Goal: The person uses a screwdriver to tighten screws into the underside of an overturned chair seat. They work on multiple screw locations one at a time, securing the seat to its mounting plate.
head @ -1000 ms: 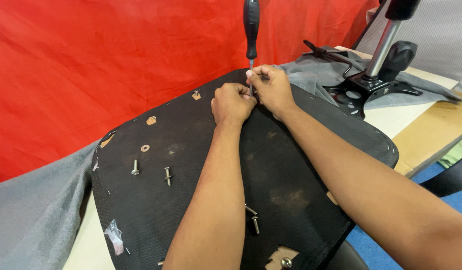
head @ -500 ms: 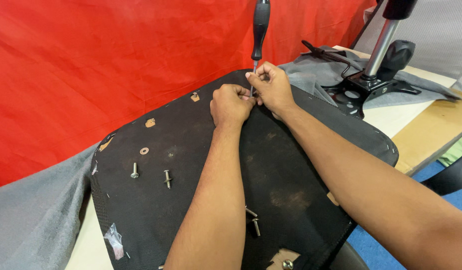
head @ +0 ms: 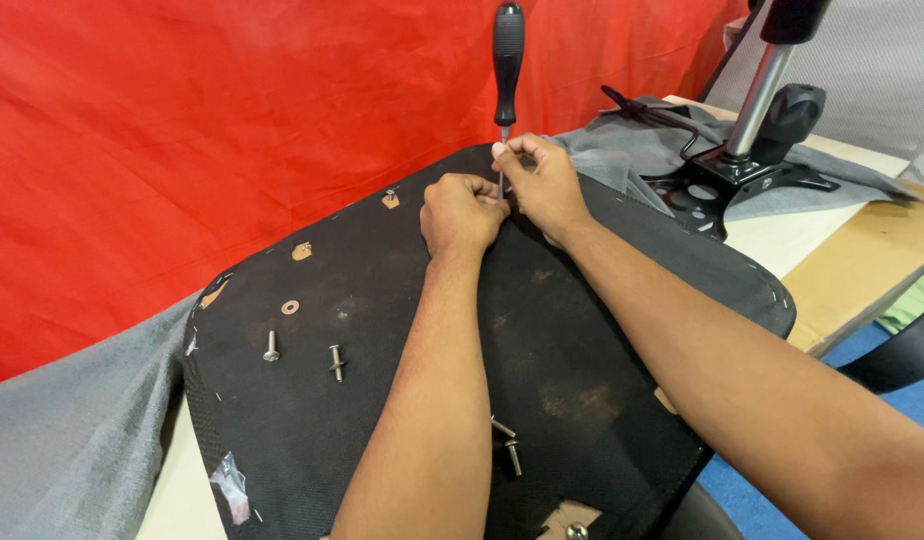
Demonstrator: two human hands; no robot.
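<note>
A: Left to right, please. Far left: grey cloth (head: 62, 440) over the desk (head: 862, 270), red backdrop (head: 182, 120) behind. On the upturned black seat base (head: 382, 330): a washer (head: 290, 307), then two loose bolts (head: 271, 348) and (head: 337, 362), two more nearer the front edge (head: 507, 445).

B: Hands?

A: Left hand (head: 462, 212) curled closed, fingertips pinched at the foot of the screwdriver shaft. Right hand (head: 542, 185) touching it, thumb and fingers clamped on the same shaft just below the black handle. Screwdriver (head: 508, 60) stands upright, tip on the seat base near its far edge (fastener itself hidden by the fingers).

B: Step?

A: Judged: seating the tip in a fastener, both hands steadying, not yet turning. The next move likely calls for one hand up on the handle, axial pressure, shaft kept vertical.

B: Right side?

A: Chair mechanism plate with gas-lift column (head: 752, 150), well apart.
</note>
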